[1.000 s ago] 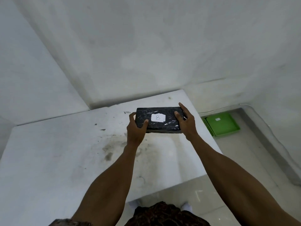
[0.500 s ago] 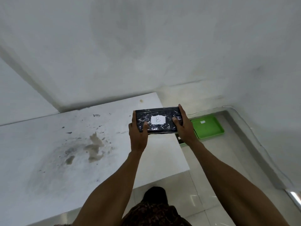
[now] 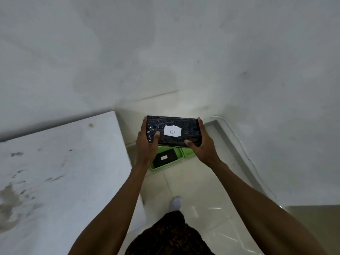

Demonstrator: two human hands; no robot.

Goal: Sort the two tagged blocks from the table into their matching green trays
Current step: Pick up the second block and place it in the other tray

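**Block B held in both hands above the green trays**

The black, film-wrapped block (image 3: 172,131) sits just above the middle of the view, held level and off any surface, with a white paper tag (image 3: 172,131) marked "B" facing up on its top face. The left hand (image 3: 147,144) clasps its 9 o'clock end, thumb on top and fingers (image 3: 144,124) wrapped round the far edge. The right hand (image 3: 201,144) clasps the 3 o'clock end the same way, thumb lying along the near edge. Both sets of fingers are closed firmly on the block, and both bare forearms run down toward 6 o'clock.

Directly below the block, toward 6 o'clock, a green tray (image 3: 166,165) rests on the floor with a second black block (image 3: 165,158) lying flat inside it; that block carries a small white tag whose letter is too blurred to read. Just beside it toward 3 o'clock, a corner of another green tray (image 3: 187,152) shows under the right hand, the rest hidden by the held block.

The white, stained tabletop (image 3: 64,172) fills the 8 to 9 o'clock side, well clear of the block. Pale glossy floor tiles (image 3: 193,190) spread toward 5 o'clock, with a white-socked foot (image 3: 176,203) at 6 o'clock. White walls (image 3: 165,52) rise across 12 o'clock.
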